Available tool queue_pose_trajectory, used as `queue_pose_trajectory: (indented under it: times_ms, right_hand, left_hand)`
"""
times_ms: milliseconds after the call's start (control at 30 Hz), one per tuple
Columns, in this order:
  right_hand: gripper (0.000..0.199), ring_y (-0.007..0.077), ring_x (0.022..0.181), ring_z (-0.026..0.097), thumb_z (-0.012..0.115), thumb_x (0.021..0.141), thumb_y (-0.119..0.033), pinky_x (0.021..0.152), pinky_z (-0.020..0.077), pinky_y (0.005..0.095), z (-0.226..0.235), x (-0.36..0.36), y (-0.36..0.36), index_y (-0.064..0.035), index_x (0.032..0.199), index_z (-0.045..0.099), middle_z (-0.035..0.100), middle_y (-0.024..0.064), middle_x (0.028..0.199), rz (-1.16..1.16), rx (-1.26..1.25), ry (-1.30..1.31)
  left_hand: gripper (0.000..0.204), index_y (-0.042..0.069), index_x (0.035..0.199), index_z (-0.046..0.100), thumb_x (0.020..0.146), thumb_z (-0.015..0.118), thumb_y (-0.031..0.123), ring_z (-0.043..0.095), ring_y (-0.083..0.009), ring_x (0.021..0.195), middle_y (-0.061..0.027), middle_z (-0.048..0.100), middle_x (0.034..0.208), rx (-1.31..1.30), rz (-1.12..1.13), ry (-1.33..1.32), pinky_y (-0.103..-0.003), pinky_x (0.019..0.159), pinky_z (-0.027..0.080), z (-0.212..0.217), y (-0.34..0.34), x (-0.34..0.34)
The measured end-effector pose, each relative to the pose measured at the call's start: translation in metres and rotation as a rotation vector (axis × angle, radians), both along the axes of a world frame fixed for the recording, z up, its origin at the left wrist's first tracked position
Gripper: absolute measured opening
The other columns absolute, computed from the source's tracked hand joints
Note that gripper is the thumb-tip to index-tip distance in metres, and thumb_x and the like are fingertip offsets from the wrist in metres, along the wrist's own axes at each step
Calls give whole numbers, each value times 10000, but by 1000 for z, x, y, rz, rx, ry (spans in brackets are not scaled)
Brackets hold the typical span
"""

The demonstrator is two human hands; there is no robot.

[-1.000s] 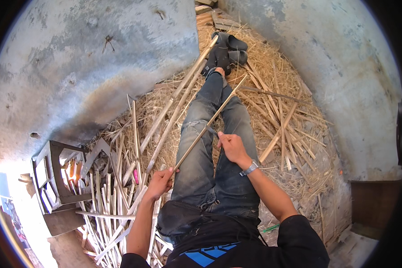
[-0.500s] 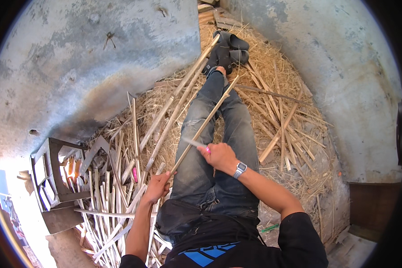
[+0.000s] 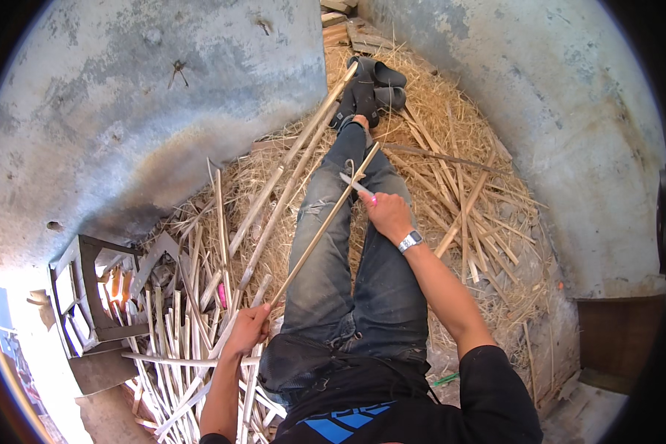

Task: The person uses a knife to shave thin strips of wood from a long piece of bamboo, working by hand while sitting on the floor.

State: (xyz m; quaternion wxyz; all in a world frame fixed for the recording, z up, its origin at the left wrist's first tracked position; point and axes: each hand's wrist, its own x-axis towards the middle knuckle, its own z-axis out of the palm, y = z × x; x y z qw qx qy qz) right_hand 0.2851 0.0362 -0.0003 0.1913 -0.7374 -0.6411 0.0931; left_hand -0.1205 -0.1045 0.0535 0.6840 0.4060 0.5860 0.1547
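My left hand (image 3: 248,328) is closed round the near end of a long thin wooden strip (image 3: 320,234), which slants up and away across my jeans (image 3: 331,285). In my right hand (image 3: 389,216) is a knife (image 3: 357,185) with a pale blade and a pink handle, mostly covered by my fingers. The blade lies against the strip close to its far end. A curled shaving (image 3: 350,167) stands up from the wood just beyond the blade.
Several long sticks (image 3: 280,200) lean beside my left leg. A pile of split strips (image 3: 172,333) lies at lower left, next to a dark metal frame (image 3: 96,296). More strips (image 3: 462,192) lie on straw at right. Grey walls (image 3: 540,111) rise on both sides.
My right hand has pushed the knife away from me along the strip, from its middle toward the far end. A curl of wood has risen there. My left hand has shifted slightly nearer to me.
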Motion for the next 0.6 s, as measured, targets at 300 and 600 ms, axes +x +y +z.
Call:
queue_pose_trajectory:
  times_ms: [300, 600]
  right_hand:
    - [711, 424, 603, 694, 510, 1013, -633, 577, 570, 519, 12, -78, -56, -24, 707, 713, 671, 240, 645, 437, -108, 82]
    - [680, 436, 598, 677, 537, 1027, -590, 547, 541, 519, 9, -18, 2, -28, 682, 699, 660, 231, 628, 58, 42, 26]
  left_hand:
    - [552, -21, 1380, 628, 1142, 422, 433, 289, -83, 455, 58, 299, 574, -204, 52, -164, -268, 459, 262, -5, -9, -5]
    - [537, -29, 1353, 632, 1150, 399, 410, 278, -93, 446, 47, 296, 574, -270, 92, -185, -276, 457, 255, -7, -17, -29]
